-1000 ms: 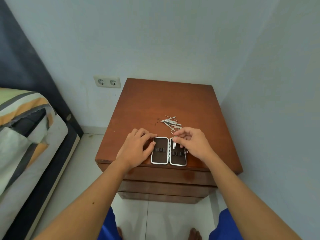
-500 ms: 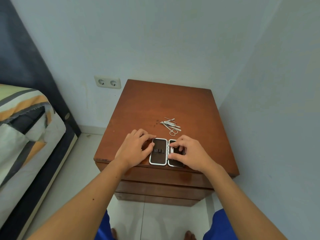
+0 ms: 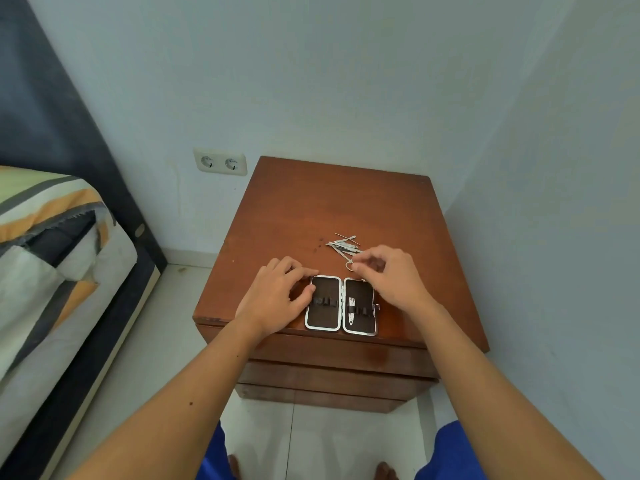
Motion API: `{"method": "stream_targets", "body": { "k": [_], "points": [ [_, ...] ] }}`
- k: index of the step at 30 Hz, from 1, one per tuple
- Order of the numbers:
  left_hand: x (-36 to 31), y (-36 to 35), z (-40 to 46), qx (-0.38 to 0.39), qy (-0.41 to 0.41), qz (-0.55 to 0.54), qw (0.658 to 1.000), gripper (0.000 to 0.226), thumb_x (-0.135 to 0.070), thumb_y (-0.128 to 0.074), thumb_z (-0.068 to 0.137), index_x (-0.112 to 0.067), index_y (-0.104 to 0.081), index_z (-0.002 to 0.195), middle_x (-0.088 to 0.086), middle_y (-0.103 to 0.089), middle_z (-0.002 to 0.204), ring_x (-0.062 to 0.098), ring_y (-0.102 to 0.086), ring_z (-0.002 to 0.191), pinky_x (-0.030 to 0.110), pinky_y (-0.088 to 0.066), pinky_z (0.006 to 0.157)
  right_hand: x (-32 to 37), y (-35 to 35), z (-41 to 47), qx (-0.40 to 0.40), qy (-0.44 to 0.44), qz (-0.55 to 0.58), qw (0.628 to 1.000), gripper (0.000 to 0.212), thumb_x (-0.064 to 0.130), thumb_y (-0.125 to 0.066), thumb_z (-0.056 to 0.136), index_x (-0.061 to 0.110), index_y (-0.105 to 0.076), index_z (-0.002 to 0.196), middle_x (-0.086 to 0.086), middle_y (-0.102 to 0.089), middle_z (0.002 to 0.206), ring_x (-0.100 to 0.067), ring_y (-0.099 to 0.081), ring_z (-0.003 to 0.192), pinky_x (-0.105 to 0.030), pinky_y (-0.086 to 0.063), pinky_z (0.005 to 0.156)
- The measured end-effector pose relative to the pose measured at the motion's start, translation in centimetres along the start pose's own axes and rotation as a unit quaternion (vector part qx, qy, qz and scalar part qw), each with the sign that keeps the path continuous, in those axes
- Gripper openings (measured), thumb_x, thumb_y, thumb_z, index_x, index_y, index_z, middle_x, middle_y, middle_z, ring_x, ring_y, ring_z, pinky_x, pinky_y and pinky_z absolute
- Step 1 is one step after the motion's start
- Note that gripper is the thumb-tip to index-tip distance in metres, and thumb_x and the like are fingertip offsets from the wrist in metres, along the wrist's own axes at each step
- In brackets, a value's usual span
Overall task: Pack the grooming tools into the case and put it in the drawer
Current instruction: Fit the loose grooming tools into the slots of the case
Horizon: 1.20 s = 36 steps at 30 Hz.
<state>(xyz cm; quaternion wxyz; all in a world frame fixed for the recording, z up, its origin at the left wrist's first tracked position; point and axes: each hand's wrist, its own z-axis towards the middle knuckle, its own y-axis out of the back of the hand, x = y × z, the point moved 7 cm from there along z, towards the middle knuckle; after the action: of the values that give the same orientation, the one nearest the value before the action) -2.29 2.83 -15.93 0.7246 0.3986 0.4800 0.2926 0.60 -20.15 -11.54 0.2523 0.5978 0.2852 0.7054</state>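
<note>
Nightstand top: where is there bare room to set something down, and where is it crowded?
The nightstand is bare across its far half, toward the wall, and along the left edge beyond the left hand. The near edge is crowded: open case, loose tools behind it, right hand at the scissors.

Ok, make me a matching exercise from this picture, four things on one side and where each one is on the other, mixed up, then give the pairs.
Things:
1. nail clipper
2. loose tools
3. left hand
4. wall socket

Places:
A. on the wall, left of the nightstand
B. strapped in the right half of the open case
C. resting at the case's left edge
D. piled on the nightstand top beyond the case

Pairs: 1-B, 2-D, 3-C, 4-A
</note>
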Motion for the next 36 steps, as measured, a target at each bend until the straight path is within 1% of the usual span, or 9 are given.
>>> {"method": "stream_targets", "body": {
  "k": [3, 9, 14, 19, 22, 26, 28, 32, 36],
  "points": [
    [0.2, 0.0, -0.5, -0.002, 0.001, 0.000, 1.000, 0.037, -0.049, -0.049, 0.105, -0.038, -0.063, 0.137, -0.016, -0.056, 0.122, 0.010, -0.047, 0.108, 0.033, -0.043, 0.097, 0.5, -0.4, 3.1, -0.026, -0.013, -0.043, 0.999, 0.013, 0.028, -0.072, 0.097, 0.026, -0.082, 0.105, 0.010, -0.070, 0.097, 0.001, -0.055, 0.078, -0.025, -0.042, 0.080],
    [0.2, -0.2, -0.2, -0.002, -0.003, 0.000, 1.000, 0.037, -0.050, -0.049, 0.104, -0.038, -0.062, 0.137, -0.017, -0.054, 0.122, 0.010, -0.047, 0.109, 0.033, -0.043, 0.097, -0.1, -2.7, 6.8, 0.035, -0.005, -0.128, 0.991, 0.018, 0.027, -0.069, 0.099, 0.028, -0.080, 0.114, 0.003, -0.058, 0.099, -0.022, -0.061, 0.097, -0.036, -0.049, 0.089],
    [-0.1, 0.2, 0.8, -0.014, -0.017, -0.001, 1.000, 0.036, -0.047, -0.051, 0.103, -0.035, -0.065, 0.134, -0.015, -0.055, 0.119, 0.012, -0.049, 0.106, 0.036, -0.043, 0.093, 0.2, -2.5, 7.8, 0.043, 0.019, -0.125, 0.991, 0.013, 0.027, -0.073, 0.097, 0.026, -0.082, 0.105, 0.002, -0.060, 0.101, -0.019, -0.061, 0.094, -0.034, -0.047, 0.086],
    [0.9, 0.3, 0.4, -0.014, -0.006, 0.002, 1.000, 0.036, -0.048, -0.051, 0.103, -0.036, -0.064, 0.135, -0.015, -0.055, 0.119, 0.011, -0.049, 0.107, 0.035, -0.042, 0.093, 1.1, -3.3, 7.5, 0.028, 0.013, -0.090, 0.995, 0.004, 0.023, -0.073, 0.096, 0.026, -0.077, 0.097, 0.007, -0.065, 0.092, -0.010, -0.059, 0.081, -0.032, -0.051, 0.082],
    [1.4, 0.0, -0.2, -0.004, 0.001, 0.004, 1.000, 0.037, -0.049, -0.049, 0.104, -0.036, -0.064, 0.136, -0.015, -0.055, 0.120, 0.011, -0.048, 0.108, 0.034, -0.042, 0.094, 1.1, -3.2, 6.8, 0.000, 0.008, -0.041, 0.999, 0.006, 0.021, -0.072, 0.096, 0.026, -0.075, 0.097, 0.013, -0.067, 0.086, -0.001, -0.059, 0.077, -0.025, -0.048, 0.076],
    [1.6, 0.1, 0.0, 0.001, 0.001, 0.005, 1.000, 0.037, -0.048, -0.050, 0.104, -0.036, -0.063, 0.137, -0.016, -0.055, 0.122, 0.009, -0.048, 0.109, 0.033, -0.041, 0.095, 1.3, -1.7, 5.5, -0.021, -0.003, 0.036, 0.999, 0.027, 0.015, -0.063, 0.102, 0.026, -0.070, 0.126, 0.015, -0.063, 0.088, -0.001, -0.058, 0.079, -0.015, -0.044, 0.076],
    [1.9, 0.5, 0.2, -0.001, 0.002, 0.008, 1.000, 0.037, -0.049, -0.050, 0.104, -0.037, -0.063, 0.137, -0.016, -0.055, 0.122, 0.010, -0.048, 0.109, 0.033, -0.042, 0.095, 1.4, -1.6, 4.5, 0.005, 0.001, 0.052, 0.999, 0.033, 0.015, -0.058, 0.105, 0.029, -0.068, 0.133, 0.008, -0.065, 0.091, -0.006, -0.058, 0.080, -0.018, -0.047, 0.077],
    [2.7, 1.1, 0.4, -0.006, 0.006, 0.012, 1.000, 0.039, -0.050, -0.047, 0.103, -0.036, -0.064, 0.135, -0.015, -0.055, 0.119, 0.012, -0.049, 0.107, 0.036, -0.043, 0.094, 0.2, -2.5, 2.2, 0.047, 0.003, 0.085, 0.995, 0.030, 0.014, -0.058, 0.104, 0.031, -0.073, 0.123, 0.005, -0.063, 0.081, -0.013, -0.056, 0.073, -0.032, -0.049, 0.075],
    [2.2, 0.9, 0.4, -0.010, 0.001, 0.009, 1.000, 0.038, -0.048, -0.048, 0.103, -0.035, -0.065, 0.134, -0.014, -0.056, 0.118, 0.012, -0.049, 0.106, 0.036, -0.043, 0.095, -0.8, -2.9, -0.4, 0.064, 0.005, 0.094, 0.993, 0.028, 0.008, -0.060, 0.102, 0.029, -0.072, 0.115, 0.009, -0.060, 0.080, -0.008, -0.055, 0.071, -0.029, -0.048, 0.074]
  ]
}}
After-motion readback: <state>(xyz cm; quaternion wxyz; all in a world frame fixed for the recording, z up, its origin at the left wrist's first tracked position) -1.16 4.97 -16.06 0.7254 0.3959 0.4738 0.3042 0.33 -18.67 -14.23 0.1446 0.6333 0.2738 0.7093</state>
